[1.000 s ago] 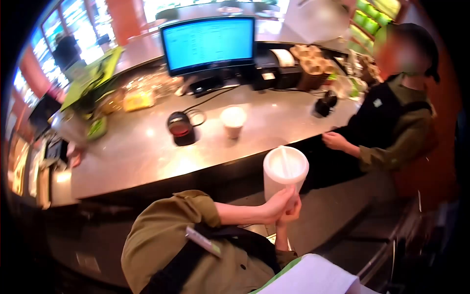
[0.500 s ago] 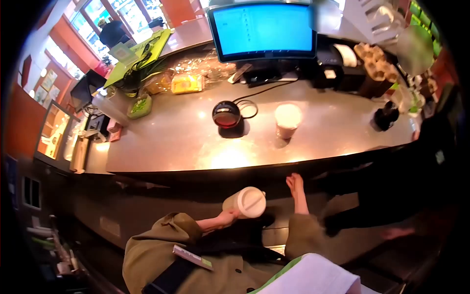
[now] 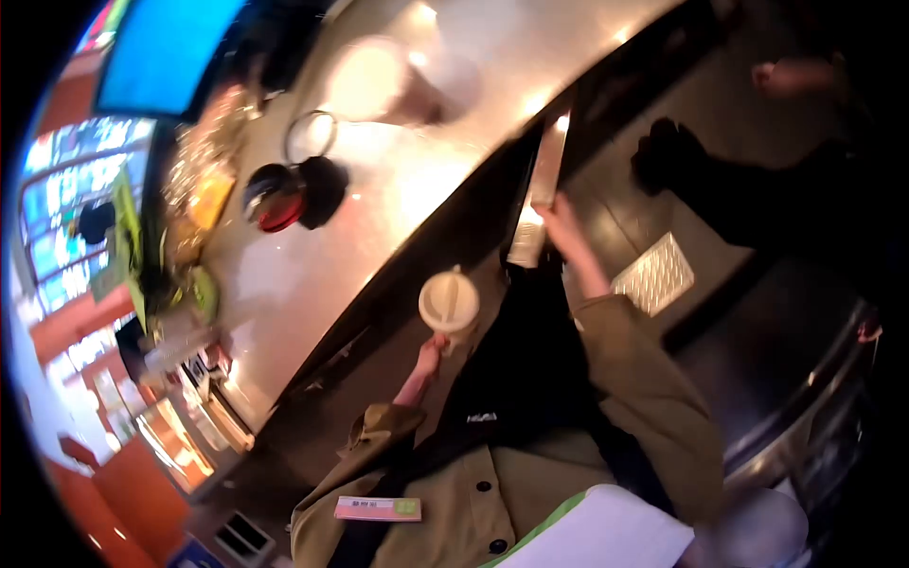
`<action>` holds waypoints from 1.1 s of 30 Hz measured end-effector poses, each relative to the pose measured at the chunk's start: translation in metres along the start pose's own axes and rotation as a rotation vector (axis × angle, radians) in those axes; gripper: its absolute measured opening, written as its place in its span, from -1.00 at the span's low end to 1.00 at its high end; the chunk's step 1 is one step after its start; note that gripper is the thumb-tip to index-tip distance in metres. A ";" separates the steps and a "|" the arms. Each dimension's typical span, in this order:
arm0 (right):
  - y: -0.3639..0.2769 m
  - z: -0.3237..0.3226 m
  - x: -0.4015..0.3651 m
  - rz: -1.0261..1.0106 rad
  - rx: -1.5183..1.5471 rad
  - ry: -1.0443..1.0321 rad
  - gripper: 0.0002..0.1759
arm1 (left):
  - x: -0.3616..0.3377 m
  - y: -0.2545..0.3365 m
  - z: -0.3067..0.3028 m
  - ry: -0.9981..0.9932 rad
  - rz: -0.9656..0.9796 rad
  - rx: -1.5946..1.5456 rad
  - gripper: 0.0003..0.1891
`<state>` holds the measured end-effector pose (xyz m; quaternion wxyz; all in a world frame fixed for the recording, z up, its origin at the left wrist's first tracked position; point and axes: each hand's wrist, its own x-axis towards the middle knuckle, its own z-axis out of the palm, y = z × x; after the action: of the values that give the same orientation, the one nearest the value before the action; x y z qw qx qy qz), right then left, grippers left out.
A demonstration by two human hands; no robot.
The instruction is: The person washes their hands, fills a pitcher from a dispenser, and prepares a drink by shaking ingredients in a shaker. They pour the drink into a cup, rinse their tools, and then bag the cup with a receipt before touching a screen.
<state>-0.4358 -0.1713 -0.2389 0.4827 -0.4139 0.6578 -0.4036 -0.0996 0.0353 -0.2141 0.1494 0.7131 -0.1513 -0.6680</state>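
My left hand (image 3: 433,356) is closed on the handle of a cream-coloured lidded pitcher (image 3: 449,303), held in front of my apron. Further up and to the right, my right hand (image 3: 559,222) touches the front edge of a narrow opening (image 3: 544,170) under the counter, which looks like a pulled-out drawer; its fingers are blurred, and their grip is unclear. A cup with a pale top (image 3: 365,80) stands on the counter (image 3: 398,170). Beside it is a round black device with a red face (image 3: 275,197).
A blue-lit screen (image 3: 166,52) is at the upper left, with a yellow packet (image 3: 212,199) below it. Another person's hand (image 3: 795,76) and dark sleeve (image 3: 729,180) are at the right. A textured metallic panel (image 3: 655,275) lies by my right forearm.
The view has turned, so the counter now slopes. My right hand has moved from beside the counter edge to the narrow opening, which now shows. The pitcher stays in my left hand, now more upright.
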 end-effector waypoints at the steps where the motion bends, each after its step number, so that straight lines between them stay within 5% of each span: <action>1: 0.004 -0.066 -0.007 0.141 -0.195 -0.055 -0.37 | 0.035 0.008 0.002 -0.142 0.013 -0.013 -0.57; 3: -0.038 -0.123 -0.013 0.244 -0.642 0.067 -0.14 | 0.089 0.020 0.015 -0.133 -0.016 0.000 -0.54; 4: -0.031 -0.139 -0.013 0.235 -0.702 0.230 -0.19 | 0.108 0.041 0.035 -0.247 0.046 -0.074 -0.53; 6: -0.015 -0.160 -0.005 0.115 -0.952 0.508 -0.23 | 0.174 0.041 0.056 -0.088 0.061 -0.316 -0.63; 8: -0.024 -0.187 0.006 -0.164 -0.945 0.487 -0.36 | 0.222 0.099 0.117 -0.005 -0.060 -0.275 -0.65; 9: -0.024 -0.194 0.010 -0.163 -0.906 0.454 -0.36 | 0.283 0.091 0.111 -0.146 0.053 -0.272 -0.64; 10: -0.024 -0.201 0.014 -0.164 -0.871 0.425 -0.36 | 0.267 0.132 0.146 -0.261 0.256 -0.387 -0.66; 13: -0.018 -0.213 0.021 -0.280 -0.846 0.446 -0.37 | 0.355 0.191 0.182 -0.143 0.300 -0.419 -0.68; 21: -0.019 -0.230 0.036 -0.209 -0.742 0.376 -0.34 | 0.496 0.278 0.220 -0.043 0.399 -0.501 -0.75; 28: -0.017 -0.230 0.034 -0.165 -0.841 0.341 -0.33 | 0.454 0.232 0.256 0.169 0.561 -0.440 -0.80; 31: -0.021 -0.221 0.025 -0.144 -0.862 0.372 -0.37 | 0.381 0.155 0.290 0.401 0.706 -0.196 -0.82; 33: -0.022 -0.213 0.017 -0.105 -0.812 0.393 -0.39 | 0.299 0.105 0.310 0.376 0.678 0.014 -0.83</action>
<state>-0.6423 -0.1666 -0.1795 0.1261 -0.5178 0.8202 -0.2077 -0.3926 -0.1883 -0.4616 0.3823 0.7335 -0.3530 -0.4374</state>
